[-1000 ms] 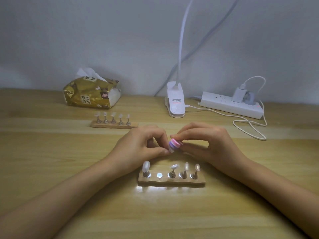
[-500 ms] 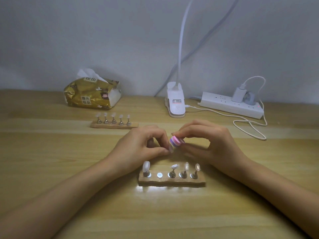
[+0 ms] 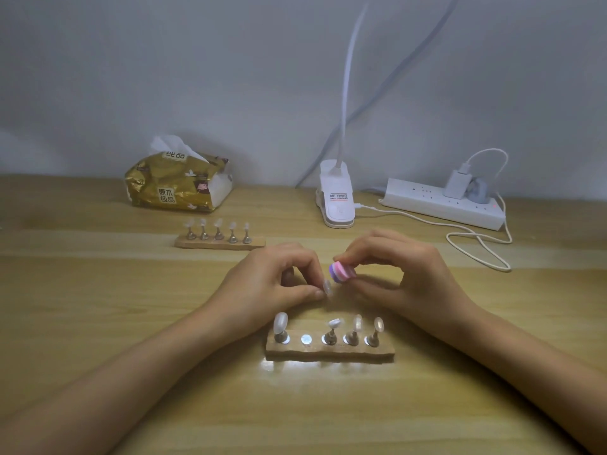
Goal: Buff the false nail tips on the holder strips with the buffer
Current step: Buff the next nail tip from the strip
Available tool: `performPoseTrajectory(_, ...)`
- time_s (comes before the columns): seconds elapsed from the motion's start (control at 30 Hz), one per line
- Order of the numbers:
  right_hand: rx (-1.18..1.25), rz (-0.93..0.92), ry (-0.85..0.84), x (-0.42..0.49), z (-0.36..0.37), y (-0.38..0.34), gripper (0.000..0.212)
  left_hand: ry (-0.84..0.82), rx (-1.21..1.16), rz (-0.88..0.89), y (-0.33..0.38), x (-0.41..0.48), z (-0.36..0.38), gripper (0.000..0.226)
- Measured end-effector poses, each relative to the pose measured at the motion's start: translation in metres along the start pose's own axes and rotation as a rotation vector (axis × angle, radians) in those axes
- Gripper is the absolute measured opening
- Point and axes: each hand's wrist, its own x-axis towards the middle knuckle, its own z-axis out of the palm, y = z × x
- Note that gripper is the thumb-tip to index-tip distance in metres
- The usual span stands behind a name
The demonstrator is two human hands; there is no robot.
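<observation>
Two hands met just behind the near holder strip [image 3: 328, 353]. The left hand [image 3: 272, 284] pinched one loose nail tip [image 3: 326, 286] between thumb and forefinger, probably to steady it off the strip. The right hand [image 3: 404, 274] pinched the pink-and-purple buffer [image 3: 342, 272] right beside the tip — whether touching, I could not tell. Counted: four tips stood on the near strip, with one bare metal disc [image 3: 306, 339] second from the left — likely the held tip's place; five tips stood on the far strip [image 3: 219, 243].
</observation>
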Motion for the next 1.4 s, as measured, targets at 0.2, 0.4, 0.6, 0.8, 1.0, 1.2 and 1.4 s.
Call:
performPoseTrajectory(0.2, 0.021, 0.051, 0.000, 0.0008, 0.0014, -0.0016, 0.009, 0.009, 0.008, -0.005, 0.0001, -0.0014, 0.0003, 0.009)
performPoseTrajectory(0.4, 0.021, 0.021, -0.065, 0.0020, 0.0024, -0.0042, 0.012, 0.016, 0.021, -0.011, 0.0019, -0.0002, -0.0007, 0.010)
performPoseTrajectory(0.6, -0.018, -0.052, -0.054, 0.0027, 0.0038, -0.0061, 0.013, 0.017, 0.021, -0.005, 0.0012, -0.0012, -0.0022, 0.013)
performPoseTrajectory(0.8, -0.063, -0.093, -0.016, 0.0020, 0.0006, -0.0047, 0.015, 0.017, 0.017, -0.003, 0.0014, -0.0008, -0.0011, 0.016)
performPoseTrajectory(1.0, -0.050, -0.071, -0.043, 0.0009, 0.0011, -0.0030, 0.016, 0.018, 0.005, -0.010, 0.0028, -0.0014, -0.0011, 0.011)
performPoseTrajectory(1.2, -0.039, -0.049, -0.037, 0.0004, 0.0020, -0.0043, 0.015, 0.021, 0.009, -0.007, 0.0021, -0.0015, -0.0011, 0.010)
performPoseTrajectory(1.4, 0.010, 0.004, -0.054, 0.0008, 0.0015, -0.0061, 0.015, 0.021, 0.011, -0.009, 0.0023, -0.0020, -0.0012, 0.008)
